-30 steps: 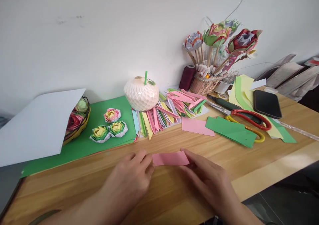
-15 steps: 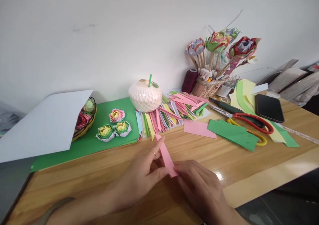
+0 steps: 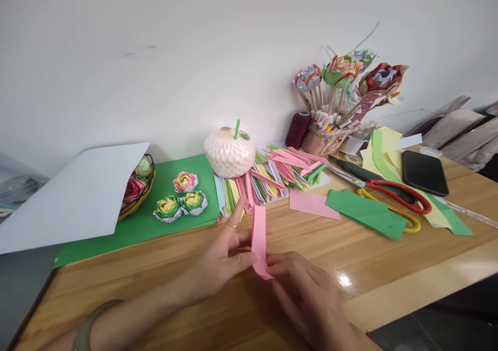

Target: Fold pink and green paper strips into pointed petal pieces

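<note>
A folded pink paper strip [image 3: 259,237] stands nearly upright between my hands, above the wooden table. My left hand [image 3: 223,257] has its thumb against the strip's left edge and fingers behind it, while the ringed index finger points up, off the paper. At the lower end, my right hand [image 3: 303,289] pinches the strip, which curves there; some of those fingers are hidden. Just beyond lies a pile of folded paper pieces [image 3: 268,177] in pink, green, yellow and white. A flat pink paper piece [image 3: 314,204] rests to the right of that pile.
Green paper strips [image 3: 365,213] partly cover red- and yellow-handled scissors [image 3: 400,193]. A black phone [image 3: 424,172] lies at right. Behind are a wrapped coconut [image 3: 229,154], a thread spool [image 3: 298,129] and a pot of paper flowers [image 3: 327,138]. Three paper lotuses [image 3: 184,181] sit on green sheets [image 3: 97,242].
The pink strip has swung more upright, and its lower end now bends. My left index finger has lifted away from its top. The view has shifted slightly.
</note>
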Available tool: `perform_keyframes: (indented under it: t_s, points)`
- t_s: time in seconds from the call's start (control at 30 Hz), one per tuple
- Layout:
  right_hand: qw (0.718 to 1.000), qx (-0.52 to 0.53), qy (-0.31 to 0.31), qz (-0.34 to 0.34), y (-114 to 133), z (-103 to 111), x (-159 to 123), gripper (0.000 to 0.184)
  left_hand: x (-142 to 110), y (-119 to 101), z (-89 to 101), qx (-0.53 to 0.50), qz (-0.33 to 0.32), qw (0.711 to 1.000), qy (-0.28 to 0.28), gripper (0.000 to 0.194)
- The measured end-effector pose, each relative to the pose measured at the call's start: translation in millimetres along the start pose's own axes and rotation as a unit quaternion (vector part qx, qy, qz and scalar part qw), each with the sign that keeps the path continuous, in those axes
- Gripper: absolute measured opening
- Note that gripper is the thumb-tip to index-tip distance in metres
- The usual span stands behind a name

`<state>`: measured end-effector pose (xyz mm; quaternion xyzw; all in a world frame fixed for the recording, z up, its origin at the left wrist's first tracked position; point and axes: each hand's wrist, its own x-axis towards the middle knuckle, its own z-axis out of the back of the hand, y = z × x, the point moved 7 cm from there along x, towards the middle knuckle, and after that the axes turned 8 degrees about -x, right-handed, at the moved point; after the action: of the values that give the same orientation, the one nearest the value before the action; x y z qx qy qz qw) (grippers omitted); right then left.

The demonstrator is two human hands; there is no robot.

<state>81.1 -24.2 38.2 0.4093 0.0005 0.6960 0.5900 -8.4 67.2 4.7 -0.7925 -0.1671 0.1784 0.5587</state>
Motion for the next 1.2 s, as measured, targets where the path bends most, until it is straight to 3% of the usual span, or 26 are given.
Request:
perform_keyframes:
  t_s: [0.17, 0.23, 0.4, 0.5, 0.6, 0.7, 0.8, 0.87, 0.93, 0.97, 1.0, 1.07, 1.13, 1.2]
  points:
    - [1.0, -0.011, 0.018, 0.007, 2.4, 5.0, 0.7, 0.013, 3.9, 4.6, 7.4, -0.086, 0.05, 0.994, -0.049, 0.114]
    - [0.997, -0.049, 0.035, 0.038, 6.6, 8.1, 3.8, 0.022, 4.6, 4.6, 8.6, -0.084, 0.073, 0.992, -0.064, 0.116]
    - [0.982, -0.14, 0.067, 0.11, 7.4, 9.0, 10.0, 0.036, 5.2, 8.8, 3.5, -0.086, 0.13, 0.987, -0.044, 0.124]
    - [0.973, -0.168, 0.097, 0.129, -0.3, 5.5, 8.8, 0.041, 5.5, 11.5, 4.0, -0.08, 0.139, 0.986, -0.035, 0.119]
    - [0.964, -0.2, 0.093, 0.15, -4.6, 8.6, 6.8, 0.037, 7.4, 12.3, 4.9, -0.099, 0.127, 0.987, -0.02, 0.116]
    - [0.959, -0.224, 0.044, 0.166, -2.7, 19.0, 7.2, 0.033, 9.4, 14.1, 6.9, -0.104, 0.114, 0.988, -0.014, 0.113]
    - [0.953, -0.218, 0.029, 0.211, 6.1, 21.8, 6.7, 0.037, 9.2, 19.4, 6.9, -0.07, 0.11, 0.992, 0.003, 0.099]
    - [0.949, -0.204, 0.046, 0.235, 9.3, 18.1, 6.0, 0.04, 8.4, 19.7, 7.5, -0.002, 0.075, 0.997, 0.009, 0.086]
    - [0.949, -0.204, 0.07, 0.231, 5.8, 13.1, 6.2, 0.042, 6.6, 10.8, 9.7, 0.148, -0.016, 0.989, -0.014, 0.071]
    - [0.948, -0.21, 0.083, 0.222, 2.0, 10.7, 6.4, 0.043, 4.4, 2.1, 8.9, 0.258, -0.083, 0.962, -0.034, 0.064]
    - [0.948, -0.217, 0.099, 0.213, -2.7, 8.3, 6.5, 0.043, 1.2, -5.6, 2.5, 0.372, -0.15, 0.916, -0.032, 0.057]
    - [0.945, -0.226, 0.135, 0.195, -12.5, 3.7, 6.2, 0.042, -6.8, -14.9, -16.4, 0.547, -0.27, 0.793, -0.006, 0.039]
    - [0.943, -0.224, 0.163, 0.183, -20.5, 0.9, 6.0, 0.039, -15.0, -18.3, -32.0, 0.635, -0.36, 0.683, 0.013, 0.026]
    - [0.945, -0.215, 0.177, 0.17, -26.1, -0.7, 6.7, 0.035, -22.0, -19.7, -40.7, 0.671, -0.422, 0.609, 0.016, 0.021]
